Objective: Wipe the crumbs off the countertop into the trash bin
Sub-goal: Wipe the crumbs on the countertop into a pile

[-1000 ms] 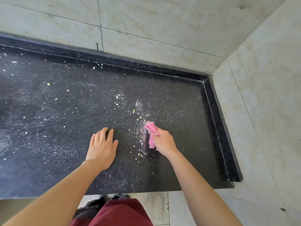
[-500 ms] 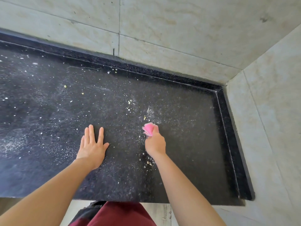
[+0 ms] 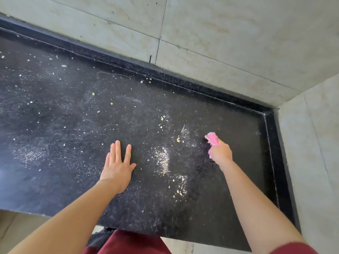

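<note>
A black speckled countertop (image 3: 60, 129) fills the view, strewn with pale crumbs. A denser patch of crumbs (image 3: 164, 159) lies between my hands, with another cluster (image 3: 180, 187) nearer the front edge. My left hand (image 3: 118, 165) rests flat on the counter, fingers apart, holding nothing. My right hand (image 3: 221, 153) is closed around a pink cloth (image 3: 212, 141), which pokes out above and to the left of the fist, right of the crumb patch. No trash bin is visible.
A raised black lip (image 3: 273, 158) borders the counter at the back and right, below pale tiled walls (image 3: 220, 37) that meet in a corner at the right. The front edge (image 3: 55, 216) drops to a light floor. Fine white dust (image 3: 29, 153) spreads over the left side.
My right hand with the pink cloth has swung to the right, away from the crumb line it was over. The left hand stays flat. The camera view has shifted.
</note>
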The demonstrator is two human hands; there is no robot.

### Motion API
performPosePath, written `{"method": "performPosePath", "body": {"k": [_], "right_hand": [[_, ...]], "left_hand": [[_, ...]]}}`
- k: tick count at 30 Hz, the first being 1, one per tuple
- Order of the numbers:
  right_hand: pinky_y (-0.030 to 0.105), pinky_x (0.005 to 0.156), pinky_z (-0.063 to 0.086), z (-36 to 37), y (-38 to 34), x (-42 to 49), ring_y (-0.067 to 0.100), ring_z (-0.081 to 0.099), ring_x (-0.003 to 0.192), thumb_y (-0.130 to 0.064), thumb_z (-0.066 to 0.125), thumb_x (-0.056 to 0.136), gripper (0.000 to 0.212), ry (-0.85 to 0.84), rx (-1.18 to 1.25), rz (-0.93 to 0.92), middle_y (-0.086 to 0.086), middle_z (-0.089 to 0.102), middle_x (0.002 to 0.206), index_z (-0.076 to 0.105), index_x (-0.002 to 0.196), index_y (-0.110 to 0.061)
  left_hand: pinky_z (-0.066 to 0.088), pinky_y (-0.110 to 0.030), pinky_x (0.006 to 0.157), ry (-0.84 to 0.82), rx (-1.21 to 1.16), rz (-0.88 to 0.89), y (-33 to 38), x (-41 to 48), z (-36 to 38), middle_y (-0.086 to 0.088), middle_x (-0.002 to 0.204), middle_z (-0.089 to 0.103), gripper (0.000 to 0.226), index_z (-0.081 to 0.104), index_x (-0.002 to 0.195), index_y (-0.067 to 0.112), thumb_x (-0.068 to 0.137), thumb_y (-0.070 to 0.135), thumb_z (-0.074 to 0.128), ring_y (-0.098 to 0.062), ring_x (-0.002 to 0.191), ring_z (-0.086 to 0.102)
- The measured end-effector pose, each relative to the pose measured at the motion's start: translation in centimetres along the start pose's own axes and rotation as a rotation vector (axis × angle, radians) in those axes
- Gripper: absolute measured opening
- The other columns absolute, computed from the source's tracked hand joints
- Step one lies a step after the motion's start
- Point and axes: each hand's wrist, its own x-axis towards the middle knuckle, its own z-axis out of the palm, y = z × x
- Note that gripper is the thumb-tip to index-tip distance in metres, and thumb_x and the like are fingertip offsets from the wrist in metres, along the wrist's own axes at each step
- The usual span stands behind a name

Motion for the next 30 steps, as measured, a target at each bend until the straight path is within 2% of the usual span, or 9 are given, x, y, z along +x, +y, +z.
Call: {"method": "performPosePath", "body": {"k": [3, 5, 11, 13, 17, 20, 24, 27, 30], "right_hand": [[0.038, 0.083, 0.05, 4.3, -2.2, -1.0, 0.031, 0.061, 0.095, 0.0, 0.039, 0.086, 0.066, -0.011, -0.004, -0.072, 0.014, 0.064, 0.114, 0.041, 0.145, -0.031], [0.04, 0.084, 0.051, 7.3, -4.2, -2.7, 0.033, 0.061, 0.102, 0.003, 0.037, 0.087, 0.065, -0.041, -0.016, -0.151, 0.011, 0.063, 0.115, 0.042, 0.142, -0.031], [0.032, 0.075, 0.053, 12.4, -8.3, -7.0, 0.017, 0.064, 0.098, 0.005, 0.04, 0.078, 0.066, -0.407, 0.067, -0.285, -0.006, 0.068, 0.109, 0.057, 0.131, -0.033], [0.023, 0.065, 0.049, 11.6, -8.6, -6.7, 0.006, 0.064, 0.079, -0.003, 0.047, 0.076, 0.059, -0.472, 0.112, -0.293, -0.008, 0.072, 0.09, 0.063, 0.116, -0.043], [0.022, 0.06, 0.045, 6.2, -7.2, -2.3, 0.008, 0.06, 0.06, -0.012, 0.053, 0.072, 0.052, -0.157, 0.213, -0.166, -0.01, 0.069, 0.062, 0.067, 0.086, -0.061], [0.029, 0.062, 0.047, 2.2, -5.6, 1.5, 0.018, 0.063, 0.066, -0.001, 0.053, 0.064, 0.066, -0.003, 0.137, -0.024, -0.008, 0.069, 0.073, 0.069, 0.112, -0.044], [0.025, 0.048, 0.04, 3.6, -6.6, 3.0, 0.016, 0.053, 0.05, 0.005, 0.052, 0.072, 0.065, 0.006, 0.116, 0.063, 0.006, 0.068, 0.079, 0.062, 0.128, -0.025], [0.025, 0.053, 0.046, 8.3, -9.8, 0.9, 0.019, 0.061, 0.06, 0.001, 0.051, 0.079, 0.062, -0.04, 0.07, -0.067, 0.01, 0.069, 0.093, 0.056, 0.134, -0.026], [0.037, 0.076, 0.056, 12.8, -12.6, -2.4, 0.028, 0.067, 0.09, -0.002, 0.049, 0.084, 0.057, -0.151, -0.004, -0.237, 0.01, 0.068, 0.106, 0.052, 0.136, -0.025]], "left_hand": [[-0.006, -0.044, 0.119, 0.004, 0.002, 0.0, 0.0, 0.0, 0.0, -0.023, 0.148, -0.037, 0.062, -0.038, 0.133, 0.015, 0.101, 0.041, 0.008, -0.038, 0.14, -0.03], [-0.006, -0.044, 0.119, 0.0, -0.002, -0.002, 0.0, -0.1, 0.0, -0.023, 0.148, -0.037, 0.062, -0.038, 0.134, 0.015, 0.101, 0.041, 0.008, -0.037, 0.14, -0.03], [-0.007, -0.044, 0.118, -0.021, -0.004, 0.004, 0.1, -0.3, -0.4, -0.022, 0.149, -0.036, 0.063, -0.033, 0.139, 0.015, 0.101, 0.042, 0.009, -0.036, 0.14, -0.03], [-0.007, -0.043, 0.118, -0.023, -0.008, 0.008, 0.0, -0.3, -0.5, -0.021, 0.149, -0.036, 0.064, -0.032, 0.141, 0.015, 0.101, 0.042, 0.009, -0.036, 0.14, -0.03], [-0.008, -0.043, 0.118, -0.011, -0.017, 0.014, -0.1, -0.3, -0.3, -0.018, 0.146, -0.041, 0.063, -0.035, 0.138, 0.016, 0.101, 0.043, 0.008, -0.035, 0.14, -0.031], [-0.01, -0.043, 0.116, 0.002, -0.026, 0.017, -0.1, -0.1, -0.1, -0.016, 0.139, -0.046, 0.063, -0.039, 0.134, 0.017, 0.101, 0.043, 0.008, -0.035, 0.139, -0.032], [-0.015, -0.042, 0.114, 0.017, -0.034, 0.014, -0.1, -0.1, 0.4, -0.016, 0.136, -0.049, 0.062, -0.04, 0.133, 0.018, 0.101, 0.04, 0.008, -0.03, 0.128, -0.044], [-0.018, -0.042, 0.111, 0.014, -0.048, 0.014, -0.2, 0.0, 0.6, -0.017, 0.137, -0.05, 0.062, -0.041, 0.133, 0.018, 0.101, 0.039, 0.008, -0.03, 0.125, -0.047], [-0.02, -0.041, 0.11, 0.014, -0.054, 0.017, -0.3, 0.2, 0.7, -0.015, 0.135, -0.052, 0.063, -0.042, 0.132, 0.019, 0.101, 0.04, 0.009, -0.029, 0.123, -0.049]]}}
